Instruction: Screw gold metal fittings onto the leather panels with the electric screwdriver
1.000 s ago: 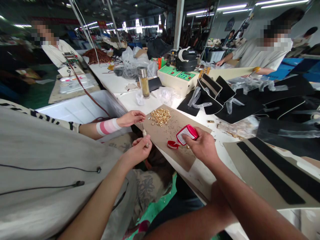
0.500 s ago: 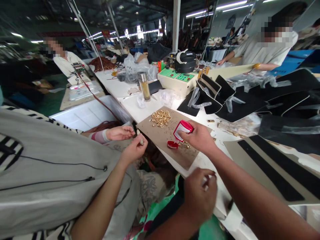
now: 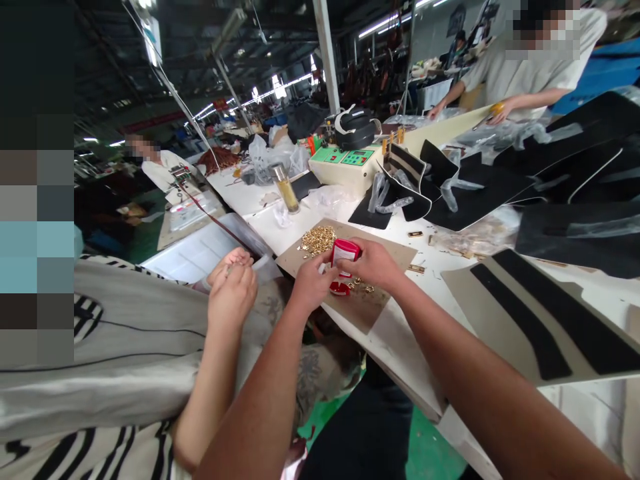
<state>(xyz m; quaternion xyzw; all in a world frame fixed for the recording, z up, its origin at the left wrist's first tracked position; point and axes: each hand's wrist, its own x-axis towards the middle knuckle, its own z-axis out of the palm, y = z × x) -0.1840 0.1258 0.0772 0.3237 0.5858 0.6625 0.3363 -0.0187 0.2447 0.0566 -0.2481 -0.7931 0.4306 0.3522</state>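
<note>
My right hand (image 3: 374, 265) grips a small red and white container (image 3: 343, 252) over a brown cardboard sheet (image 3: 385, 248) on the white table. My left hand (image 3: 310, 283) is raised against the container's left side, fingers curled toward it. Under the hands lies a red lid (image 3: 341, 288) with a few loose gold metal pieces (image 3: 364, 287). A heap of gold hardware (image 3: 319, 239) rests at the sheet's far end. To my left a seated co-worker's hands (image 3: 233, 283) are pressed together on something small.
A cream machine with green panels (image 3: 345, 162), a bottle of yellow liquid (image 3: 286, 187) and plastic bags stand at the back. Black cut panels (image 3: 480, 180) cover the table's right side. A beige board with black strips (image 3: 540, 320) lies near me. Another person works at far right.
My left hand rose from below the table edge to the container. My right hand drew the container slightly nearer. The co-worker pulled both hands together, away from the gold heap.
</note>
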